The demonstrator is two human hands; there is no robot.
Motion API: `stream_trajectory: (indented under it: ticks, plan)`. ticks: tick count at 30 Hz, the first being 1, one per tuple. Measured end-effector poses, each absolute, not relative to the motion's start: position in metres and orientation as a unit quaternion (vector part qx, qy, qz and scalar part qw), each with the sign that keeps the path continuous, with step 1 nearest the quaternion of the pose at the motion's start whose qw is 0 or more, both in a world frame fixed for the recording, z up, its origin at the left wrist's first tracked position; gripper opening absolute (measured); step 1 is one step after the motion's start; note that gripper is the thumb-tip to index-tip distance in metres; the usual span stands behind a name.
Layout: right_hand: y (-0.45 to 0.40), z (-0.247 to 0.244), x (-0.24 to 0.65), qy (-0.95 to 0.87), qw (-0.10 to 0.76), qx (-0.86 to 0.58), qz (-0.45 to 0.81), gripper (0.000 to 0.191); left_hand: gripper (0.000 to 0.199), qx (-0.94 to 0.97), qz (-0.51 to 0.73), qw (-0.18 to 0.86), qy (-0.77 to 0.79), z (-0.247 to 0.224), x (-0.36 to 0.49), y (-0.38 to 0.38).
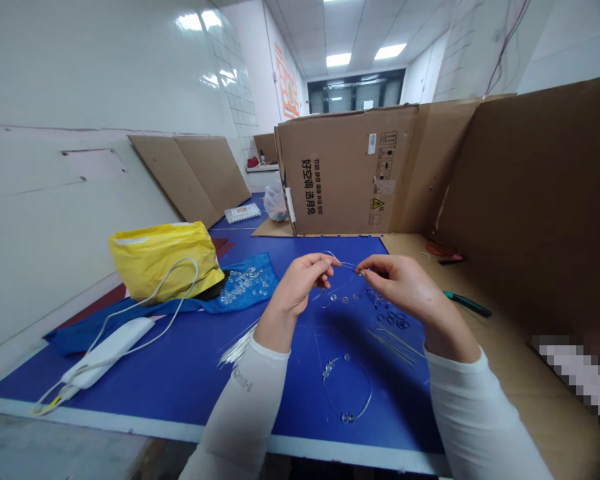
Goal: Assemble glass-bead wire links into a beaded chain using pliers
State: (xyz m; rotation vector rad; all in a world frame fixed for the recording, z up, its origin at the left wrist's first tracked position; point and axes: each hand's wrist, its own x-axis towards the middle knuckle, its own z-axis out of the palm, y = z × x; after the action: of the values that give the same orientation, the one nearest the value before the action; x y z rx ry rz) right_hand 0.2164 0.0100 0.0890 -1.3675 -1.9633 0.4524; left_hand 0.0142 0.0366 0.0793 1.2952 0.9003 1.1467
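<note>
A thin silvery wire stretches between my two raised hands, over the middle of the blue table. My left hand is closed, pinching the wire between thumb and forefinger. Closed as well, my right hand pinches the wire's other side at its fingertips; any small part held there is too small to make out. Below them lie a few clear beads on a wire and a pile of small dark rings. Nearer me rests a wire loop threaded with clear beads.
Loose clear beads lie on a blue cloth at the left, beside a yellow bag. A white power strip with its cord is at front left. Bundles of wires flank my forearms. Green-handled pliers and cardboard walls stand beyond.
</note>
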Motion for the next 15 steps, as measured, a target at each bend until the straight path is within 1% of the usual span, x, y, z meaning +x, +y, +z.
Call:
stream_trajectory:
  ticks: [8, 15]
  plan:
    - [0.006, 0.092, 0.209, -0.761, 0.333, -0.539, 0.141, 0.025, 0.019, 0.544, 0.494, 0.565, 0.374, 0.078, 0.015, 0.036]
    - [-0.003, 0.097, 0.195, -0.748, 0.315, -0.567, 0.142, 0.025, 0.022, 0.528, 0.509, 0.57, 0.37, 0.078, 0.016, 0.035]
